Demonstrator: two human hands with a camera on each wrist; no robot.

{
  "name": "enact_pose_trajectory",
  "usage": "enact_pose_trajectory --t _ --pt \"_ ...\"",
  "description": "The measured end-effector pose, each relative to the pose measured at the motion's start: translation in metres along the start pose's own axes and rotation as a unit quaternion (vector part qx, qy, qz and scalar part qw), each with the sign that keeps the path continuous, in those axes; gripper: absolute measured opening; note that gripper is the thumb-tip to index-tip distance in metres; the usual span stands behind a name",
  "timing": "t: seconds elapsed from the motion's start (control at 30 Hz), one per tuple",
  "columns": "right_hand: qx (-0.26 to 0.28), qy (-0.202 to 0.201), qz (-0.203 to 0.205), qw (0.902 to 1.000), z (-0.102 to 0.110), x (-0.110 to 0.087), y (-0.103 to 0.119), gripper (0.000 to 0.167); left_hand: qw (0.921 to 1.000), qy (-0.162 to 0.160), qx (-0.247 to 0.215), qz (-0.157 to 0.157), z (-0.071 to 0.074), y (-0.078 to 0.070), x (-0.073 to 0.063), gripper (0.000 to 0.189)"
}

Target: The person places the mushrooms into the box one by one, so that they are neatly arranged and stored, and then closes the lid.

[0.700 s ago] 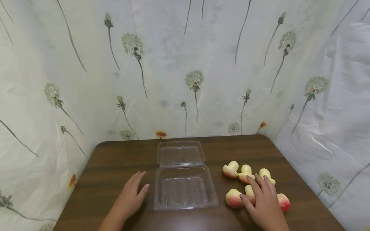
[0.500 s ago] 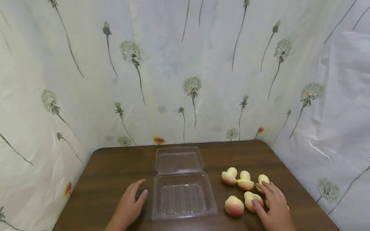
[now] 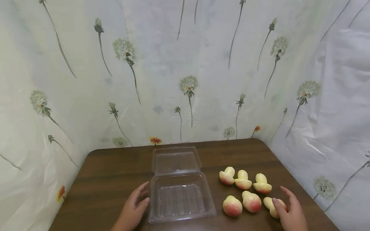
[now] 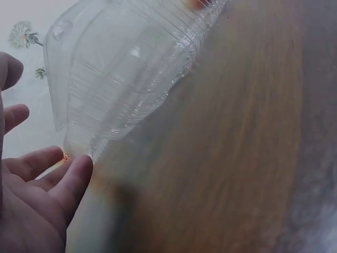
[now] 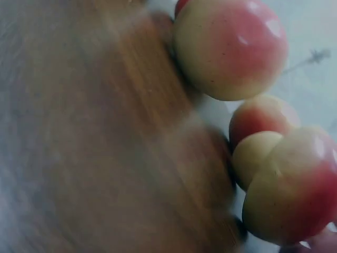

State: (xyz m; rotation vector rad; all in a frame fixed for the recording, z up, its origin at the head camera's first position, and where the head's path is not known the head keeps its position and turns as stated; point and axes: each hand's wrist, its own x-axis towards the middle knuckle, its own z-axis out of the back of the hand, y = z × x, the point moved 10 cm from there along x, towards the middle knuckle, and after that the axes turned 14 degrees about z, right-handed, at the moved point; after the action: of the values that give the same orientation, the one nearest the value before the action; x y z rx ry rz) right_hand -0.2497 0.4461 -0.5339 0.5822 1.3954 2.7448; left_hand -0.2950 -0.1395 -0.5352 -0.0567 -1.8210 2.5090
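The clear plastic clamshell container (image 3: 154, 199) lies unfolded on the table, its lid (image 3: 177, 159) laid back behind the base. Beside its left edge is my left hand (image 3: 133, 208), thumb and fingers apart; in the left wrist view the thumb tip (image 4: 81, 164) is right at the container's corner. My right hand (image 3: 293, 216) reaches around a two-lobed yellow-and-red fruit (image 3: 269, 203) at the front right, thumb on the near side and index finger spread out beyond it. A fingertip (image 5: 324, 242) shows low beside a fruit in the right wrist view.
Several more such fruits stand in two rows right of the container, three behind and two in front, such as the front left one (image 3: 232, 206). The brown wooden table (image 3: 121, 170) meets a flower-printed curtain (image 3: 162, 80) at its back edge.
My right hand has moved right and nearer, off the back right fruit to the front right one. My left hand has come closer to the container's left edge. The head view has shifted slightly.
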Motion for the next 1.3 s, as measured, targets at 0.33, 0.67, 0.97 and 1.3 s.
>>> enact_pose_trajectory --t 0.33,0.67,0.97,1.3 --pt "0.104 0.049 0.039 0.9926 -0.014 -0.004 -0.016 0.059 0.9991 -0.008 -0.039 0.012 0.002 0.011 0.0 0.045" --pt "0.2 0.133 0.104 0.9649 -0.004 -0.011 -0.01 0.047 0.9993 -0.003 -0.037 0.008 -0.008 0.009 -0.003 0.04" --pt "0.109 0.124 0.079 0.9831 -0.001 -0.011 -0.011 0.049 0.9997 -0.009 -0.02 -0.014 -0.01 -0.002 0.008 0.033" --pt "0.08 0.111 0.078 0.9875 -0.015 -0.012 -0.002 0.047 0.9988 -0.009 -0.048 -0.011 -0.007 0.003 0.001 0.034"
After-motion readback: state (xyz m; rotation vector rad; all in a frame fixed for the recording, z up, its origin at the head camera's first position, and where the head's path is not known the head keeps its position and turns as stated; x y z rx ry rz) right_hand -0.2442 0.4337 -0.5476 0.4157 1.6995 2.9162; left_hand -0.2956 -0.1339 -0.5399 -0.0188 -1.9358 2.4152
